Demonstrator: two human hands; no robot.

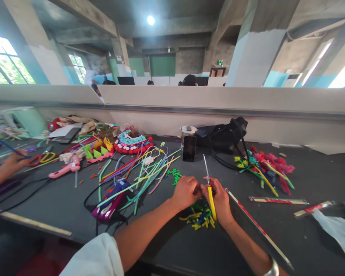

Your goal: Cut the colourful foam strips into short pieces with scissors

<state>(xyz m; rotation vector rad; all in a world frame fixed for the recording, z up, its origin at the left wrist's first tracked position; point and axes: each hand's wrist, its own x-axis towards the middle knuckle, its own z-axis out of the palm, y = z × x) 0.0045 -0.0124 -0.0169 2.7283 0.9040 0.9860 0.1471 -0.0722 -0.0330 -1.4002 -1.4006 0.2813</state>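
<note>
In my right hand [220,199] is a pair of scissors [211,203] with yellow handles, its blades pointing up and away from me. My left hand [186,191] is closed just beside it, fingertips pinched close to the scissors; whatever it holds is hidden by the fingers. Below both hands lies a pile of short yellow, green and dark blue pipe cleaner pieces [199,220]. A smaller heap of green cut pieces [176,176] sits beyond my left hand.
Left are long pipe cleaners [143,176], a purple hot glue gun [110,207] and a pink one [67,167]. A phone [189,148] leans against a jar; a black bag [227,136] and pipe cleaner flowers [267,165] lie right. Another person's hand [13,163] works far left.
</note>
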